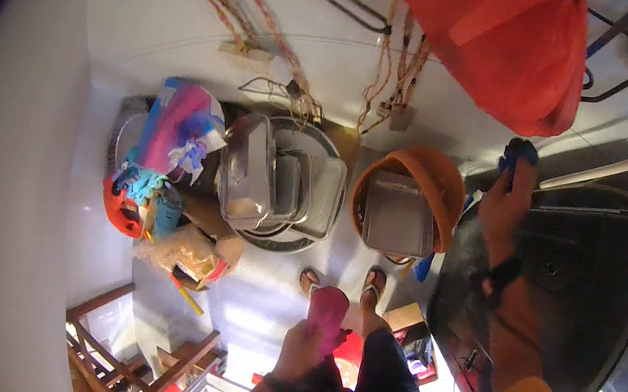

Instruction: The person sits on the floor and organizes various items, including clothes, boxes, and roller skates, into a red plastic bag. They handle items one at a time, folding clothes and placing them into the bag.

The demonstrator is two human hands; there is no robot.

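My left hand [299,347] is wrapped around a pink object [327,315] with a rounded end, held low in front of my legs. Up at the right, my right hand [508,193] grips a dark blue crumpled item [519,154], perhaps a cloth, near the far edge of a dark flat surface [587,258]. Just above that hand hangs a red plastic bag [509,54]. An orange basin [452,199] with a rectangular metal pan [400,216] in it stands left of my right hand.
Several metal trays [248,185] lie in a large round basin [275,245]. A pink and blue package [180,125], a clear plastic bag [182,249] and a cardboard box [228,250] are at the left. A wooden railing [176,368] stands lower left. Braided cords [267,22] hang along the wall.
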